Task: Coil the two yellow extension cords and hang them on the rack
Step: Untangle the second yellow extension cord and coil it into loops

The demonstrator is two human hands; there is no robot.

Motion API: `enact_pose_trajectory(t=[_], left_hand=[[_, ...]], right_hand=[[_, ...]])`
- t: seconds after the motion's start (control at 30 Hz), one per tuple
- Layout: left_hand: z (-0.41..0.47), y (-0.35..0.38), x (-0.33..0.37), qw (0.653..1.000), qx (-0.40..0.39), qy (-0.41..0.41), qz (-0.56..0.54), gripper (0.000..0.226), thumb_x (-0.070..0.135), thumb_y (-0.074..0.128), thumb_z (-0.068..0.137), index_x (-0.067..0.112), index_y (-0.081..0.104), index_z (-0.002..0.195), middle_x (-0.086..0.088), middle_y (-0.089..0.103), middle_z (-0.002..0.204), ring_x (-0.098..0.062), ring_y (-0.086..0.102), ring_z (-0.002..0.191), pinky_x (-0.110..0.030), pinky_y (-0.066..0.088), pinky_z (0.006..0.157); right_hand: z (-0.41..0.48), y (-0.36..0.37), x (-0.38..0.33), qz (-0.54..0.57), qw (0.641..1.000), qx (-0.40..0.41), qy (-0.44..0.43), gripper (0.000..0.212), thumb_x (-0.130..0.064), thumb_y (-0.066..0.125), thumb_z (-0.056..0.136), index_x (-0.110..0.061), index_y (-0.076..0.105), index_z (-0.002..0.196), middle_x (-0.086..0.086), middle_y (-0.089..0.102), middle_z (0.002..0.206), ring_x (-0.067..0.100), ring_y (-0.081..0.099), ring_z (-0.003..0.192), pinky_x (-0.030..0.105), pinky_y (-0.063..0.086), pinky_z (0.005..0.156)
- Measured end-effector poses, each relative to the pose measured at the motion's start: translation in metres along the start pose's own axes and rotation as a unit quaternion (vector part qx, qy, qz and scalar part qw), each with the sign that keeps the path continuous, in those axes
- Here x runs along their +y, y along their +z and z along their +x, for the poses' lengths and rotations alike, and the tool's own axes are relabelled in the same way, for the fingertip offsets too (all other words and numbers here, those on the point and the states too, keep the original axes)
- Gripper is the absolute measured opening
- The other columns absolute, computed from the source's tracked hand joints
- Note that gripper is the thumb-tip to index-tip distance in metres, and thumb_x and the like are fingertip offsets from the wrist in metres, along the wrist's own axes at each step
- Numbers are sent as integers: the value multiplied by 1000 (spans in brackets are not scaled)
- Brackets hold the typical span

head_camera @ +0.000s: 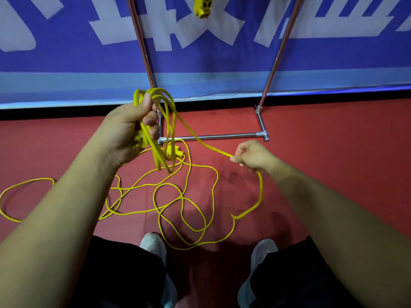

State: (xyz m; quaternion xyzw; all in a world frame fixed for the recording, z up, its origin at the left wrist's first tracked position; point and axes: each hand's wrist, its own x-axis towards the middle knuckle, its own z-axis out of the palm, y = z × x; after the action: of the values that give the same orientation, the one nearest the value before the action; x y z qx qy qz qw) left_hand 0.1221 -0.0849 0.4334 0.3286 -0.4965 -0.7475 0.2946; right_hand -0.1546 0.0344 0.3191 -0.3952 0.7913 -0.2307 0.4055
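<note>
My left hand [131,127] grips a bunch of several loops of a yellow extension cord [164,130], held up in front of the rack. From the bunch a strand runs down to the right, where my right hand [251,155] pinches it. The remaining length of cord [184,201] lies in loose tangled loops on the red floor, with a yellow plug [175,151] near the rack's base. A second yellow socket end [202,6] hangs at the top of the view, between the rack's poles. The metal rack [213,136] stands against the wall.
A blue banner with white characters [66,52] covers the wall behind the rack. My two feet in white shoes [153,245] stand on the red floor just below the loose cord. One loop of cord [24,181] reaches far left.
</note>
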Motion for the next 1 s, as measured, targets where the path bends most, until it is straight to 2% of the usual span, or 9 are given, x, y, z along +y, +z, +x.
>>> enact_pose_trajectory(t=[0.1, 0.17, 0.33, 0.43, 0.53, 0.67, 0.8, 0.9, 1.0], left_hand=[[-8, 15, 3, 1000, -18, -6, -14, 20, 30, 52, 90, 11, 57, 86, 7, 41, 50, -10, 43, 43, -18, 39, 47], [-9, 18, 2, 999, -37, -24, 14, 16, 25, 55, 87, 12, 59, 80, 5, 43, 51, -13, 45, 44, -20, 41, 47], [-16, 36, -16, 987, -81, -126, 57, 16, 18, 59, 80, 3, 56, 81, -16, 68, 65, -28, 72, 62, -29, 59, 57], [-24, 52, -25, 974, -144, -169, 49, 19, 18, 57, 82, 0, 59, 89, -25, 71, 78, -32, 72, 64, -33, 60, 55], [-26, 59, -24, 974, -151, -168, 25, 23, 21, 53, 83, 0, 63, 85, -11, 62, 56, -21, 59, 40, -23, 49, 41], [-20, 54, -18, 974, -152, -146, -85, 18, 26, 61, 76, 9, 64, 71, 4, 38, 44, -10, 38, 33, -18, 34, 38], [-10, 34, -19, 979, -112, -144, -88, 16, 24, 57, 86, 10, 54, 80, 6, 42, 46, -8, 41, 35, -20, 37, 40], [-3, 15, -25, 985, -62, -160, -23, 24, 30, 59, 92, 9, 51, 100, 3, 56, 55, -12, 54, 45, -27, 45, 46], [-6, 14, -27, 982, -74, -171, 29, 34, 31, 70, 79, 8, 56, 101, 1, 63, 60, -14, 62, 50, -28, 50, 49]], right_hand=[[-15, -11, -28, -144, 981, -98, -84, 20, -13, 79, 77, -11, 68, 60, 5, 58, 54, 18, 43, 50, 26, 34, 52], [-36, -19, -52, -187, 955, -198, -115, 13, -16, 79, 77, -9, 72, 68, 1, 57, 53, 20, 43, 55, 28, 32, 53], [-83, -31, -93, -63, 924, -324, -193, 3, -9, 75, 80, -10, 76, 78, 3, 57, 61, 11, 44, 57, 22, 34, 52], [-80, -27, -96, 94, 934, -249, -240, 8, -6, 71, 82, -10, 73, 76, 1, 51, 55, 8, 39, 52, 21, 32, 49], [-69, -23, -93, 252, 923, -179, -232, 14, -18, 70, 77, -5, 67, 74, -1, 41, 50, 10, 28, 47, 23, 22, 46], [-55, -31, -77, 198, 941, -119, -247, 20, -19, 71, 83, -1, 63, 83, 8, 50, 59, 18, 43, 52, 25, 38, 49], [-31, -46, -35, 129, 965, -171, -154, 6, -13, 65, 91, -7, 66, 91, 6, 66, 76, 19, 62, 75, 32, 47, 76], [-24, -44, -18, 140, 970, -184, -73, 6, -15, 60, 95, -13, 66, 94, 3, 66, 79, 17, 64, 74, 22, 46, 68], [-20, -41, -25, 264, 955, -101, -92, 6, -8, 60, 93, -10, 65, 92, 5, 54, 69, 13, 44, 54, 23, 36, 57]])
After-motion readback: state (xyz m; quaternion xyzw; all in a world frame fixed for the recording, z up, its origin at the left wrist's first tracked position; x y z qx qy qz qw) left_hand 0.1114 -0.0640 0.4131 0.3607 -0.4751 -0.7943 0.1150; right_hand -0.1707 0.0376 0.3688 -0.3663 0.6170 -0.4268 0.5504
